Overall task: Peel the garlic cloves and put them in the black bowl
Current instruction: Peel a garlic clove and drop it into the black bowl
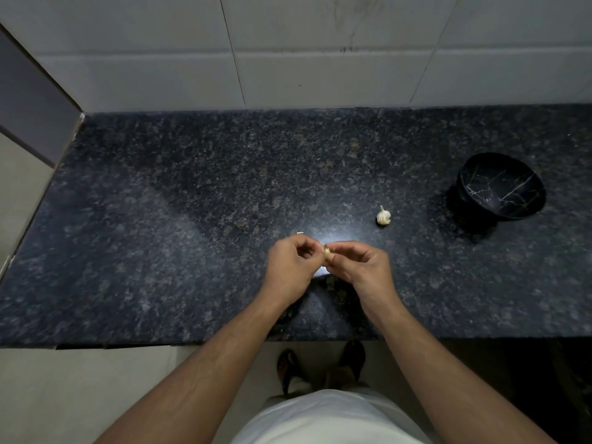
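A home kitchen is suggested by a dark speckled granite counter (pixel 192 219) set against pale wall tiles (pixel 320 59), with a garlic bulb (pixel 383 216) and a black bowl (pixel 503 187) laid out on the right

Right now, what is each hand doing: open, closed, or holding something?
Left hand: fingers curled, pinching the garlic clove.
Right hand: also pinching the clove, from the other side.
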